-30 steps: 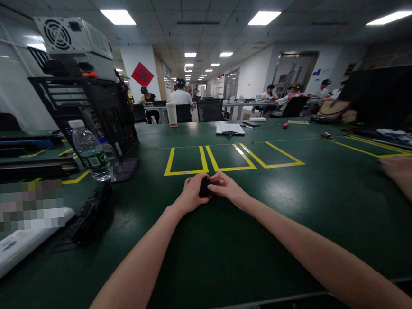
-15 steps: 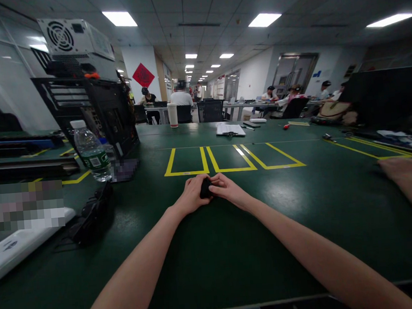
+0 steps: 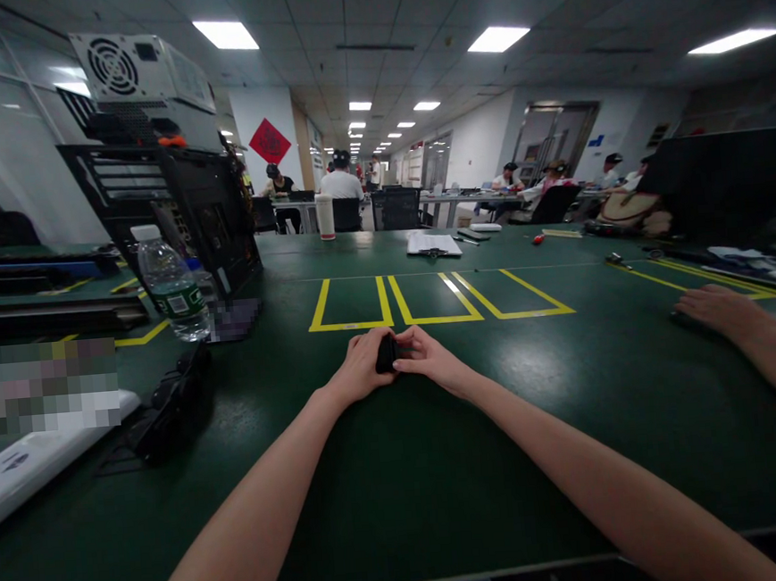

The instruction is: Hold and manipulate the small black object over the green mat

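Observation:
A small black object (image 3: 386,353), too dark and covered for me to name its kind, is held low over the green table (image 3: 403,486) or on it; I cannot tell which. Around its left side wrap the fingers of my left hand (image 3: 362,364). My right hand (image 3: 430,359) pinches the right side with thumb and fingertips. Just beyond both hands, yellow tape (image 3: 350,326) marks several three-sided outlines on the tabletop.
To the left stand a water bottle (image 3: 177,294) and an open black computer case (image 3: 211,219), near a white power strip (image 3: 51,451). A clipboard (image 3: 433,245) and a cup (image 3: 326,217) lie farther back. Another person's hand (image 3: 718,307) rests at the right.
The other person's hand at the right has moved leftward over the table. My hands stay in place around the black object, with only a slight shift of the right fingers.

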The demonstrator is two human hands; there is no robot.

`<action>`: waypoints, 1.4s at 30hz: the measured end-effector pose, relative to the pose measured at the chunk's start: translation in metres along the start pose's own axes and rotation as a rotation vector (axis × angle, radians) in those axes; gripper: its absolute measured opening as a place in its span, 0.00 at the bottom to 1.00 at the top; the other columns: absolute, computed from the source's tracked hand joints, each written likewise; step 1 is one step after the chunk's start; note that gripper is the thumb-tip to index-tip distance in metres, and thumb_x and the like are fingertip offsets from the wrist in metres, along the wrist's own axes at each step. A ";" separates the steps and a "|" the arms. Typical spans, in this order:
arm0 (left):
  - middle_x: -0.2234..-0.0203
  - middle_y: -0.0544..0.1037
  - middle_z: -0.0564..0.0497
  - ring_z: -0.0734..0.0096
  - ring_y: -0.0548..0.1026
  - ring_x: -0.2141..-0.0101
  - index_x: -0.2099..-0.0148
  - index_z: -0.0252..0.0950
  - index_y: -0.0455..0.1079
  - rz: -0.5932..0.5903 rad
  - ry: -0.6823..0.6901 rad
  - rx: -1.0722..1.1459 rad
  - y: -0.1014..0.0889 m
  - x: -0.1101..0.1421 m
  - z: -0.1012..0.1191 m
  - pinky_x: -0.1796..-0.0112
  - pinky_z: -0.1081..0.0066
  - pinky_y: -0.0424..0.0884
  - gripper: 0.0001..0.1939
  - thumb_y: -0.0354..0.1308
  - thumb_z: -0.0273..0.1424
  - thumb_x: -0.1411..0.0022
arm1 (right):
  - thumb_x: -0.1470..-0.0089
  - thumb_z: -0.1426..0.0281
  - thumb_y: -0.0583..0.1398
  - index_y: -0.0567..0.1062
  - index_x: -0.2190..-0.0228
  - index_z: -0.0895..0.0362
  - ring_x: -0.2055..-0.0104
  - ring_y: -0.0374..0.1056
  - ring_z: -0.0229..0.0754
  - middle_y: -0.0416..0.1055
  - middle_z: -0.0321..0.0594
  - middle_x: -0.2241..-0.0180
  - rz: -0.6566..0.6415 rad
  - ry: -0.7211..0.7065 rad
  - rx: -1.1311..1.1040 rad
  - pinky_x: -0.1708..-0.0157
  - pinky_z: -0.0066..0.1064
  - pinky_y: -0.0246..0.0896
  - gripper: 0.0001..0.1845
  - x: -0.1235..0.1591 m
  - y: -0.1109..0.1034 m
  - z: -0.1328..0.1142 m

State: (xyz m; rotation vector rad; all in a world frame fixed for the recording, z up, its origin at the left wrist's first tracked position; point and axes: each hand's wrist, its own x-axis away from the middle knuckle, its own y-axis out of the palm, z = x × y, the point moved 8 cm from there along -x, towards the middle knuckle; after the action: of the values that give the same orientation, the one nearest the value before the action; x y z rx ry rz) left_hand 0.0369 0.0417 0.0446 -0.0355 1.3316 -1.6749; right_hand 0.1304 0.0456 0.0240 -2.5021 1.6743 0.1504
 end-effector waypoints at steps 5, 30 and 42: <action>0.56 0.65 0.48 0.60 0.64 0.54 0.51 0.39 0.52 0.003 0.004 0.001 -0.001 0.001 0.001 0.52 0.58 0.53 0.29 0.59 0.29 0.55 | 0.58 0.64 0.60 0.64 0.66 0.53 0.59 0.63 0.41 0.65 0.36 0.64 0.037 0.002 0.013 0.60 0.37 0.60 0.15 -0.001 -0.001 0.003; 0.55 0.64 0.47 0.60 0.63 0.53 0.50 0.39 0.52 0.007 -0.001 -0.006 -0.001 0.001 0.000 0.52 0.58 0.53 0.30 0.60 0.29 0.55 | 0.57 0.63 0.59 0.65 0.65 0.55 0.60 0.63 0.41 0.65 0.38 0.63 0.052 0.035 0.033 0.60 0.39 0.60 0.16 -0.008 -0.005 0.015; 0.57 0.64 0.48 0.61 0.64 0.55 0.51 0.38 0.51 0.009 0.016 -0.018 0.001 0.000 0.000 0.53 0.60 0.54 0.29 0.59 0.30 0.55 | 0.59 0.64 0.61 0.65 0.68 0.54 0.62 0.64 0.38 0.66 0.34 0.67 0.030 -0.027 -0.007 0.62 0.34 0.60 0.14 -0.004 -0.002 0.003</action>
State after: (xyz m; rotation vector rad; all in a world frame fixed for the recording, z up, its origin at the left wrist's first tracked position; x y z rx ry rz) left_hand 0.0372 0.0421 0.0440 -0.0267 1.3572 -1.6588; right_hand 0.1309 0.0501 0.0220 -2.4697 1.7041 0.1916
